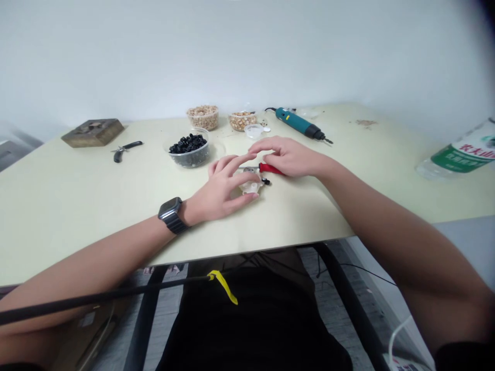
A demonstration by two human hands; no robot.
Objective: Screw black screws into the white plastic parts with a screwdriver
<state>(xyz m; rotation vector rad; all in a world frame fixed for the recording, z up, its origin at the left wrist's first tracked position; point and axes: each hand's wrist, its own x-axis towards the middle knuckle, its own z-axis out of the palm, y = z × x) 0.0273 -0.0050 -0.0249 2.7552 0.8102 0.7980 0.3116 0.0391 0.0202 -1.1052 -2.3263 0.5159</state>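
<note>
Pale yellow-green and smooth, the tabletop (135, 196) runs back to a plain bluish-white wall (232, 51), with dark metal legs below its near edge. Near the front middle of it lies a small whitish, irregular plastic piece (253, 187), with a little black part (266, 181) at its right side. The left hand (222, 193), a dark smartwatch (172, 214) with a ribbed band on its wrist, is spread low over the piece, fingers apart and half curled, the thumb by its near edge; whether it grips the piece is hard to tell. The right hand (288, 157) is loosely curled, its fingers arched over a screwdriver (270, 168) with a glossy red handle and a thin metal shaft reaching toward the piece; how firmly it holds the handle cannot be told.

Farther back and to the left stands a round clear plastic bowl (199, 156) of shiny black lumps. Behind are a tub of rough tan bits (203, 119) and a tub of yellowish-orange bits (242, 121), with a round clear lid (254, 131) beside the latter. A teal and black rotary tool (296, 123), cylindrical with a slim bit, lies to their right. At far left sit a blocky, brown, worn-looking block (93, 132) and black-handled pliers (126, 150); at far right, a clear bottle (458, 157) with a green, white and red label.
</note>
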